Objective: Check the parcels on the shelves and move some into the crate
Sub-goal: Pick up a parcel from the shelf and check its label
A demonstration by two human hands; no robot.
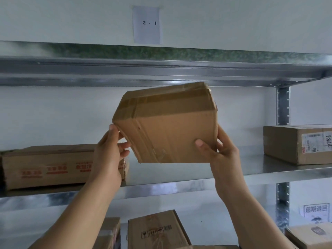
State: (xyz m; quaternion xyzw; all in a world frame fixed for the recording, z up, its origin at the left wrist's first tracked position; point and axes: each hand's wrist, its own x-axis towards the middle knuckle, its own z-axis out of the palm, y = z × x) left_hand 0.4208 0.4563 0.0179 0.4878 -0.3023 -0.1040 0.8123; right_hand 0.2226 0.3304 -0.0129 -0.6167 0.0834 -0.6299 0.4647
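- Held parcel (167, 123): a plain brown cardboard box with tape across its upper seam. From my remote seat I see it raised in the air in front of the middle shelf (233, 169), tilted and touching no shelf.
- Left hand (109, 151): grips the parcel's lower left corner, with the thumb up along the near edge and the fingers curled behind.
- Right hand (221, 153): clamps the lower right edge, with the thumb pressed on the near face and the fingers wrapped round the back. The two hands are apart, one at each side of the box.
- Flat carton (48, 166): lies on the middle shelf at the left and bears red print, which I cannot read; the left hand partly covers it.
- Labelled box (296, 144): sits on the same shelf at the far right, well apart from the held parcel, with a white shipping label on its near face.
- Upper shelf (161, 69): a metal deck directly above the held parcel.
- Paper sign (147, 24): fixed to the wall above the upper shelf, and reads "2 - 1".
- Lower parcels (156, 230): several brown boxes lie on the level below.
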